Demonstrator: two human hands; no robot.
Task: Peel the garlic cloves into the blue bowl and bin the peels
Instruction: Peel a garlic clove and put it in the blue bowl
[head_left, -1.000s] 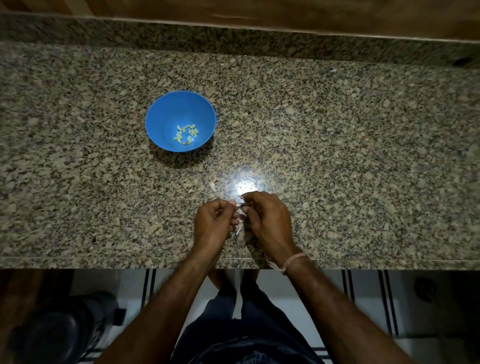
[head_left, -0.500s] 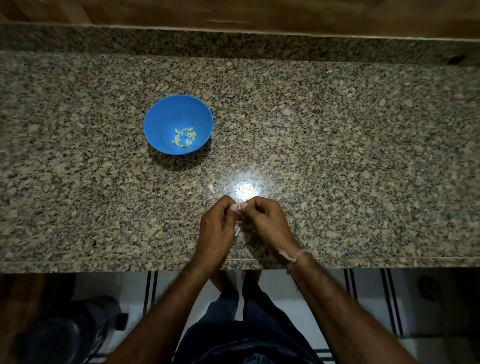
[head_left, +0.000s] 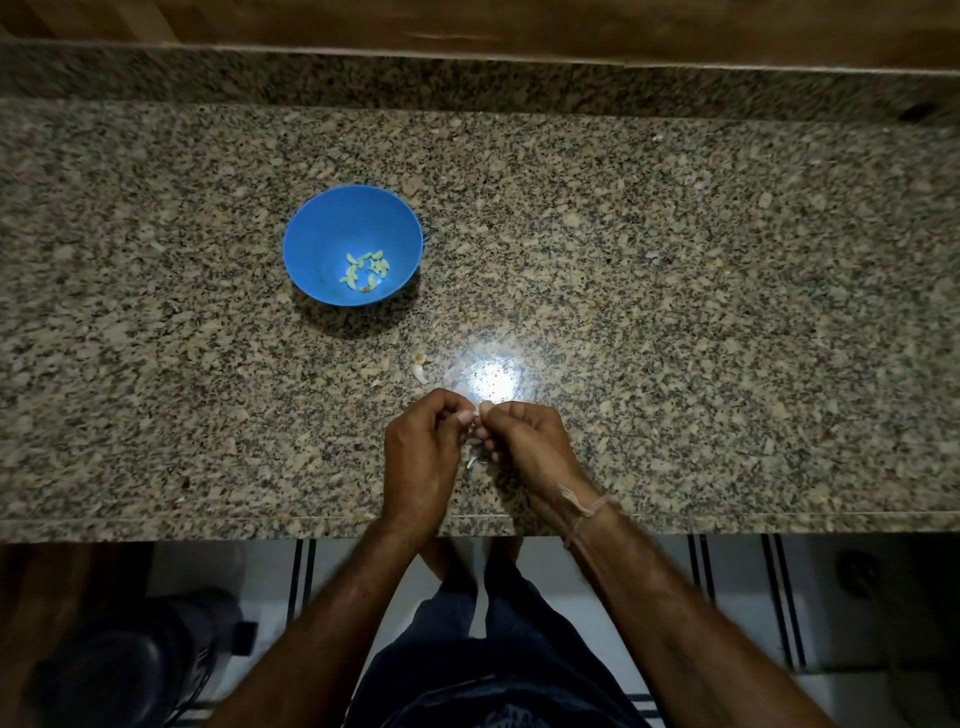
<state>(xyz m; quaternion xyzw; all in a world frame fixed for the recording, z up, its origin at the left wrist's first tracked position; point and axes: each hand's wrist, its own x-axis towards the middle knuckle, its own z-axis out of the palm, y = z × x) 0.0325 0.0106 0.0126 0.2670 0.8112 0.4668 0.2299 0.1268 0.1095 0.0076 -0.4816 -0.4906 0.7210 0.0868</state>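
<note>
My left hand (head_left: 418, 457) and my right hand (head_left: 530, 447) meet fingertip to fingertip over the granite counter (head_left: 675, 312), near its front edge. Between them they pinch a small garlic clove (head_left: 475, 415), mostly hidden by the fingers. Pale peel scraps (head_left: 474, 461) lie on the counter under the hands. An unpeeled clove (head_left: 420, 372) lies just beyond the hands. The blue bowl (head_left: 322, 234) stands farther back on the left and holds several peeled cloves (head_left: 366, 270).
A dark bin (head_left: 130, 660) stands on the floor at the lower left, below the counter edge. A bright light glare (head_left: 491, 382) sits on the granite just past my hands. A wooden wall runs behind the counter.
My hands have closed together, fingertips now touching around the clove. The view has shifted slightly; the bowl has not moved on the counter.
</note>
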